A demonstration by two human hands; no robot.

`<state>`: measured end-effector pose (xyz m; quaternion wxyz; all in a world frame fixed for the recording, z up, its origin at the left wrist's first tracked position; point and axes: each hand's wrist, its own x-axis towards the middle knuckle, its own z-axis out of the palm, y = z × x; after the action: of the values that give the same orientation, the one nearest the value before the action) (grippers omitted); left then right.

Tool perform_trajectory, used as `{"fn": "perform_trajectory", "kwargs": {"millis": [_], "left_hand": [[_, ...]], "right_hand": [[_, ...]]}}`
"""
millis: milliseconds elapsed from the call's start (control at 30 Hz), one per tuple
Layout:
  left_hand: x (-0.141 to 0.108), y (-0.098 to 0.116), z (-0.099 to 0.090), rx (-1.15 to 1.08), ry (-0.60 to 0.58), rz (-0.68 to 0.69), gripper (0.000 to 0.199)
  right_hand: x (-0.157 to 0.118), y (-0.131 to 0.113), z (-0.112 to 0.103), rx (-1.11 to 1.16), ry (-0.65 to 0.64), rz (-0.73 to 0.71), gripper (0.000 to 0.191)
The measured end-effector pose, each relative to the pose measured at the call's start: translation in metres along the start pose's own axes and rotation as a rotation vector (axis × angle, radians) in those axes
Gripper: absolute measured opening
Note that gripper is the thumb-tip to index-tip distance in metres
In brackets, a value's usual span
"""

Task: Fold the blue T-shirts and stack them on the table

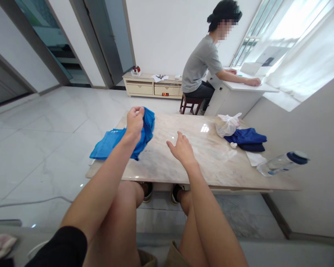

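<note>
Pinched in my left hand [135,120] is a bright blue cloth [149,124], its raised part hanging loosely in folds. Flat beneath my left forearm, a folded blue cloth [107,144] lies at the left end of the marble-topped table [161,167]; I cannot tell whether the two are one piece. My right hand [182,148] is over the middle of the table with fingers and thumb apart, holding nothing. It is separated from the blue cloth by a stretch of bare tabletop.
Toward the table's right end are a white plastic bag [227,125], dark blue folded cloth [246,139], a white paper [255,158] and a clear water bottle [281,164] lying tilted. Beyond, a person [203,63] sits at a white desk [249,86]. A low cabinet [140,88] stands by the wall.
</note>
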<state>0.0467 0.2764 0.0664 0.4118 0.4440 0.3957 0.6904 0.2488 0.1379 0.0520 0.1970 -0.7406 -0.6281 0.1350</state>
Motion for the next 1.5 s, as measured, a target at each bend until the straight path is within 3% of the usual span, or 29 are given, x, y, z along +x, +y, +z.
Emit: {"fn": "perform_trajectory", "kwargs": {"millis": [100,167,300,367,467,600,700,800,900,1000,1100,1133,1233,1300,1433,1500], "left_hand": [[-0.031,0.006,0.042,-0.16,0.019,-0.024,0.032],[-0.049,0.006,0.046,-0.178,0.029,-0.037,0.033],[-0.061,-0.008,0.022,-0.071,0.006,-0.054,0.029],[-0.057,-0.019,0.007,0.029,0.013,-0.058,0.028],[-0.05,-0.032,-0.01,0.208,-0.016,-0.067,0.029],[-0.05,-0.043,-0.025,0.465,-0.258,-0.037,0.035],[-0.056,-0.048,-0.035,0.773,-0.612,-0.034,0.045],[-0.059,-0.055,-0.042,1.102,-0.913,-0.16,0.041],[-0.059,-0.059,-0.045,1.152,-0.971,-0.198,0.044],[-0.065,-0.056,-0.038,0.876,-0.957,-0.119,0.047],[-0.081,-0.051,-0.019,0.664,-0.831,-0.094,0.08],[-0.086,-0.05,-0.011,0.62,-0.807,-0.096,0.08],[-0.097,-0.049,0.01,0.565,-0.807,-0.081,0.043],[-0.098,-0.05,0.019,0.57,-0.755,-0.073,0.026],[-0.091,-0.052,0.023,0.448,-0.469,-0.146,0.02],[-0.088,-0.051,0.02,0.332,-0.342,-0.205,0.024]], "right_hand": [[0.009,0.021,0.005,0.043,0.274,0.003,0.094],[0.015,0.036,0.005,0.015,0.35,0.019,0.085],[0.024,0.054,0.0,-0.031,0.203,0.036,0.037],[0.028,0.056,-0.001,-0.013,0.165,0.065,0.035],[0.03,0.052,-0.003,0.013,0.221,0.067,0.034],[0.03,0.047,-0.006,0.141,0.355,0.078,0.035],[0.032,0.047,-0.007,0.433,0.435,0.067,0.028],[0.036,0.05,-0.005,0.873,0.321,0.108,0.024],[0.039,0.052,-0.002,1.163,0.202,0.188,0.024],[0.038,0.05,-0.001,1.199,0.184,0.236,0.018],[0.033,0.042,0.0,1.193,0.046,0.234,0.017],[0.032,0.039,0.001,1.205,-0.007,0.212,0.018],[0.032,0.034,0.001,1.255,-0.099,0.107,0.031],[0.037,0.037,0.002,1.259,-0.085,0.041,0.038],[0.047,0.061,0.009,0.982,0.078,-0.02,0.043],[0.045,0.076,0.02,0.698,0.054,-0.082,0.049]]}}
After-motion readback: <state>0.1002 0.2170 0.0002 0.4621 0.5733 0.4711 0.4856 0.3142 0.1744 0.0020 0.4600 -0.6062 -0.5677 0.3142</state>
